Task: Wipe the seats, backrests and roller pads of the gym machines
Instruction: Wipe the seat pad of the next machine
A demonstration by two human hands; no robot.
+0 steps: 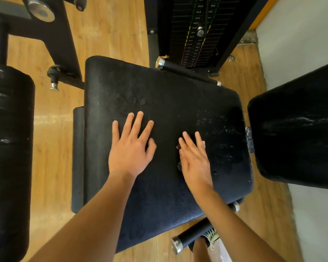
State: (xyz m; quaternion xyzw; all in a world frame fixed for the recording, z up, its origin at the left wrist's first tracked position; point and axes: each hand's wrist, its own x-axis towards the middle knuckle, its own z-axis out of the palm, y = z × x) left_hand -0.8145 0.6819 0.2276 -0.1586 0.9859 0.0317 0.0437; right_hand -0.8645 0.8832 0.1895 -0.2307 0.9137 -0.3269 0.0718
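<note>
Floor: light wooden boards point(112, 25)
Seat: black padded vinyl seat point(159, 95), droplets point(220, 129) at right, wipe seems unfinished
Left hand point(130, 146): flat, spread, empty
Right hand point(194, 157): straight fingers point(187, 139) pressing; cloth unclear

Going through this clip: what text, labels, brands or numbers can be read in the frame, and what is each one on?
No text here is clear enough to quote.
Weight stack: two columns of pale labels run down the plates, probably weight figures, but they are too small and blurred to read.
Top of the weight stack: a short two-line label, too blurred to read.
Seat pad: no text or brand visible.
</note>
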